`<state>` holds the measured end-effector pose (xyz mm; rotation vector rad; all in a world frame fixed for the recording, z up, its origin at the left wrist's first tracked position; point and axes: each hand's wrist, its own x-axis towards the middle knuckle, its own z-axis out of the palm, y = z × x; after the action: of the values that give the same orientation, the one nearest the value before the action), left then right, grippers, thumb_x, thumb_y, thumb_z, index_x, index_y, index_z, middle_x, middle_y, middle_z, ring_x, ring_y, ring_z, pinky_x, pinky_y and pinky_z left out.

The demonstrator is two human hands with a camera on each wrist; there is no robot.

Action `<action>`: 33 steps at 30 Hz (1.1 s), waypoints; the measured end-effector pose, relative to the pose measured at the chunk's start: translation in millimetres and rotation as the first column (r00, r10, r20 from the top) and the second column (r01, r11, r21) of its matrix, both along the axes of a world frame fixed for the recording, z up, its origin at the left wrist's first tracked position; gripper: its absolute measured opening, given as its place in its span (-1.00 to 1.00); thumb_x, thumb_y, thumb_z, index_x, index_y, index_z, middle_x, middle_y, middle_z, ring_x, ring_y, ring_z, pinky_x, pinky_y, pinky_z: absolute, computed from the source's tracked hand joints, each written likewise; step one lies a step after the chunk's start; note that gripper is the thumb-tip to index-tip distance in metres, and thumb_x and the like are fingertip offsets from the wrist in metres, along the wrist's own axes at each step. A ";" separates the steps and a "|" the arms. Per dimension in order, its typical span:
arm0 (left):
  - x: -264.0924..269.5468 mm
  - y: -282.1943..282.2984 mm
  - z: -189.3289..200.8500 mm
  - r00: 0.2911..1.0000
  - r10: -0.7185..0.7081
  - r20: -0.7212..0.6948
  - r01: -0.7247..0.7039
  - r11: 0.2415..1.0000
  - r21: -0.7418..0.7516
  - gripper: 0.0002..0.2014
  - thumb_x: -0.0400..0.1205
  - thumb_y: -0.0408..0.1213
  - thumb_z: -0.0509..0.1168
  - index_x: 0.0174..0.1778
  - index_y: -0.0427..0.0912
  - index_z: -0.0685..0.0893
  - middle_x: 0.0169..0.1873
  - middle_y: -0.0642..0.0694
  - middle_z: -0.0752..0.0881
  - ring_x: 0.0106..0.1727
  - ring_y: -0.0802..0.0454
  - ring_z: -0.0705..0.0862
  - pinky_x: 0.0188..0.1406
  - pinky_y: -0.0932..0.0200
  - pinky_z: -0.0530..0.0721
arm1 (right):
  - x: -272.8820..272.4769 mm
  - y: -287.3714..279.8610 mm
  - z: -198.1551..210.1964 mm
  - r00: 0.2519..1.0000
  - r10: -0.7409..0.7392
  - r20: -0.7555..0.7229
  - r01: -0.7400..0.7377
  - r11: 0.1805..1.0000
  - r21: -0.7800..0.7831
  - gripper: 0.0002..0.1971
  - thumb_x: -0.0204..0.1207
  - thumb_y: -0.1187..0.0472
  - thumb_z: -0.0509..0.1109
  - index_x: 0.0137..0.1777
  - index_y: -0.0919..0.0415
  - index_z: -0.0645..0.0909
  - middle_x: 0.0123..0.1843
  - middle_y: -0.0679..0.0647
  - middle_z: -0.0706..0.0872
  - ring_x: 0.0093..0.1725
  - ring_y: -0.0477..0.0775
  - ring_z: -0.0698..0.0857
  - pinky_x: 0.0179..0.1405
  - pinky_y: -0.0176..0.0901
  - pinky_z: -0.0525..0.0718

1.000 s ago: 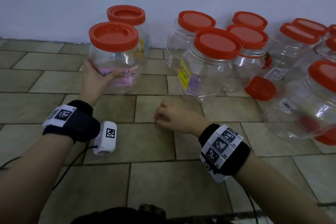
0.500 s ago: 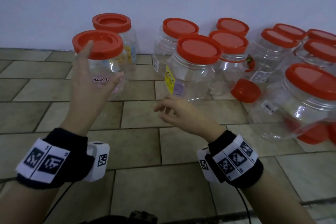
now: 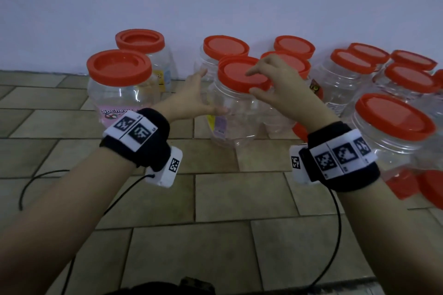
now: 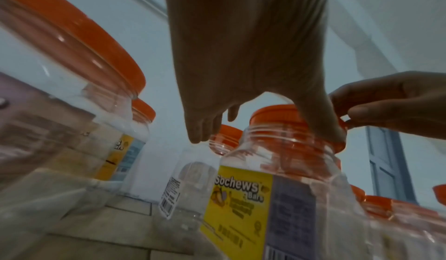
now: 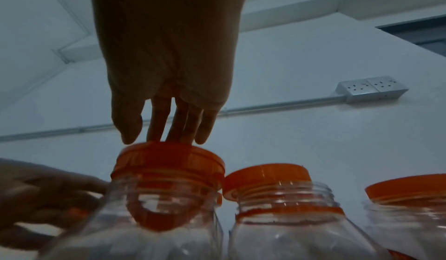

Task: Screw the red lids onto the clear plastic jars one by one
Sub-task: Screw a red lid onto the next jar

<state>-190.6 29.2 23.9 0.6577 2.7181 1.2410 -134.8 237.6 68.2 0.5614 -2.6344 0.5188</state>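
A clear jar with a yellow label [image 3: 235, 115] [image 4: 277, 168] stands on the tiled floor, a red lid [image 3: 236, 74] [image 5: 169, 159] sitting on its mouth. My left hand [image 3: 203, 93] lies flat against the jar's left side, fingers straight. Its thumb [image 4: 321, 123] presses on the neck just under the lid. My right hand [image 3: 257, 81] [image 5: 166, 138] comes down on the lid from above. The thumb is at the near rim and the curled fingers are on the top and far edge.
A capped jar with a pink label [image 3: 119, 93] stands to the left, another [image 3: 143, 55] behind it. Several capped jars [image 3: 393, 132] crowd the right side along the wall. Loose red lids [image 3: 431, 189] lie on the floor at the right. A black cable [image 3: 36, 175] trails left.
My left hand has let go of the pink-label jar and moved right to the yellow-label jar. My right hand has risen from the floor onto that jar's lid.
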 end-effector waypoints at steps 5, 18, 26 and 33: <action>-8.3 20.5 -13.9 0.997 -0.067 0.042 0.067 0.998 0.005 0.40 0.00 0.37 0.53 0.62 -0.14 -0.09 0.60 -0.14 0.11 0.60 -0.08 0.15 0.55 -0.16 0.23 | -7.2 -1.5 -15.1 0.999 0.015 -0.050 -0.011 0.997 0.071 -0.66 0.39 0.30 0.46 0.17 0.29 0.61 0.11 0.21 0.60 0.09 0.21 0.58 0.09 0.12 0.57; 5.4 31.5 -32.6 0.986 -0.057 -0.157 0.096 0.961 0.259 0.04 0.28 -0.36 0.62 0.54 -0.16 0.05 0.34 0.02 0.32 0.37 0.21 0.32 0.16 0.73 0.26 | 15.2 9.0 -17.7 0.991 0.017 -0.130 -0.018 1.000 -0.006 -0.75 0.46 0.35 0.40 0.14 0.29 0.61 0.09 0.16 0.66 0.11 0.14 0.60 0.07 -0.27 0.44; 53.0 9.8 -21.4 0.981 0.002 -0.193 0.037 0.979 0.199 0.09 0.32 -0.21 0.60 0.63 0.07 0.00 0.55 0.02 0.20 -0.28 0.24 0.69 -0.31 0.35 0.70 | 47.2 20.4 -5.6 0.944 -0.043 -0.328 0.008 0.994 -0.108 -0.66 0.51 0.23 0.37 0.27 0.29 0.59 0.13 0.19 0.58 0.13 0.03 0.52 0.07 -0.27 0.46; 91.8 -6.4 -23.8 0.964 0.030 -0.266 -0.010 0.997 0.076 0.11 0.31 -0.11 0.59 0.64 0.07 -0.03 0.62 0.01 0.03 -0.29 0.38 0.68 -0.29 0.60 0.53 | 78.9 36.4 -2.9 0.923 -0.154 -0.352 -0.028 0.886 -0.463 -0.62 0.56 0.15 0.35 0.36 0.23 0.55 0.05 -0.05 0.54 -0.02 -0.38 0.53 0.03 -0.54 0.52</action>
<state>-98.7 22.7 0.1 0.8671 2.9085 1.3542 -55.9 274.1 65.3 0.3722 -2.0529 0.8854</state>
